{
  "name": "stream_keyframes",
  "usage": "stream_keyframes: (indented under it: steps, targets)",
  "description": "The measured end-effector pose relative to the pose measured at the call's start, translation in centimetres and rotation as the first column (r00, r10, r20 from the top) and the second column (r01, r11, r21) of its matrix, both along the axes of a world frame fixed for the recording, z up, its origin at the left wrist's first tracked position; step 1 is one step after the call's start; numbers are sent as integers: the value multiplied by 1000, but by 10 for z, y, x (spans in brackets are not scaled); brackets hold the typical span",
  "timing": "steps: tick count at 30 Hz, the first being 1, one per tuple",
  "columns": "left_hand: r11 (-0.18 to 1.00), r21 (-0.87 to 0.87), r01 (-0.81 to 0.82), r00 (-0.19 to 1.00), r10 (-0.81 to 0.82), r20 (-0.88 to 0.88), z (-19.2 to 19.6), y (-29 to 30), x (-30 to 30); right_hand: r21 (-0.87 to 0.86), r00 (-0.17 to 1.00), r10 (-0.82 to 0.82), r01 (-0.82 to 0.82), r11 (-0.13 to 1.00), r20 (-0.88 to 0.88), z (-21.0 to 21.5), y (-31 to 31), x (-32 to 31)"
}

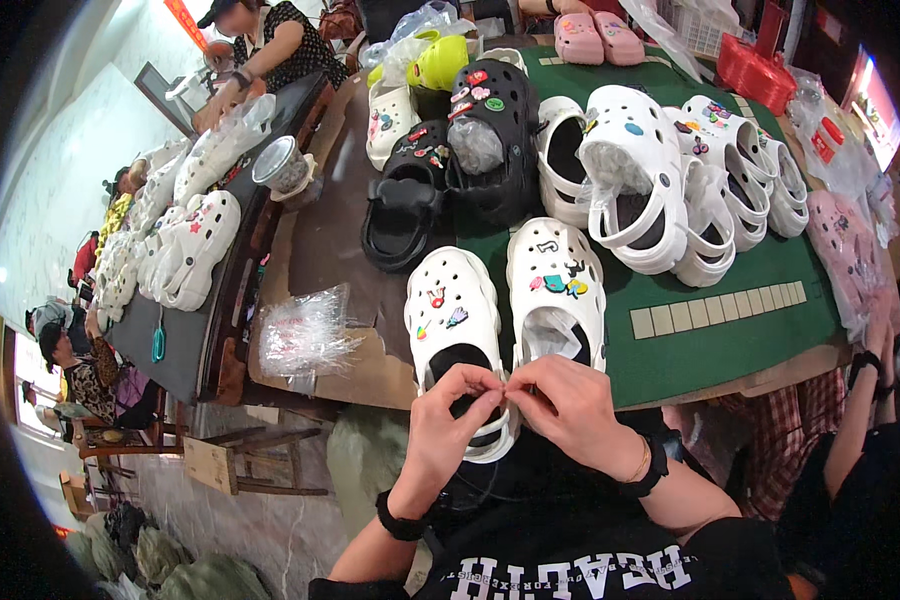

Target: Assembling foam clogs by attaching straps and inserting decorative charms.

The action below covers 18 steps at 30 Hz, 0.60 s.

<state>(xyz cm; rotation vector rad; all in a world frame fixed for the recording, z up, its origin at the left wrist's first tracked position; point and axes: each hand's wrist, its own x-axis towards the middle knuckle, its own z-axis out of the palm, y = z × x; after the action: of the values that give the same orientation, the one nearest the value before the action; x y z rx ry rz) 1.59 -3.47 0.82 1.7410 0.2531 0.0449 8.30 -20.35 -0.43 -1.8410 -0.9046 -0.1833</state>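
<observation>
On the green-matted table, a charm-studded white clog and its mate sit by the near edge, probably for reach; left hand and right hand pinch narrowly above, contents indiscernible

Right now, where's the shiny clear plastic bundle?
The shiny clear plastic bundle lies left of centre in the head view, on the brown table covering, to the left of the white perforated clog nearest the left hand.
</observation>
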Motion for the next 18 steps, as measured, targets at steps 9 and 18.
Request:
stream_keyframes:
  steps: [9,18]
  targets:
    - [1000,-9,-17,1000,17,25,-1,-1,-2,-14,998,-11,12,1000,66,-3,1,0]
    - [999,31,38,999,-39,11,1,3,-1,-67,994,-50,56,996,98,-1,3,-2]
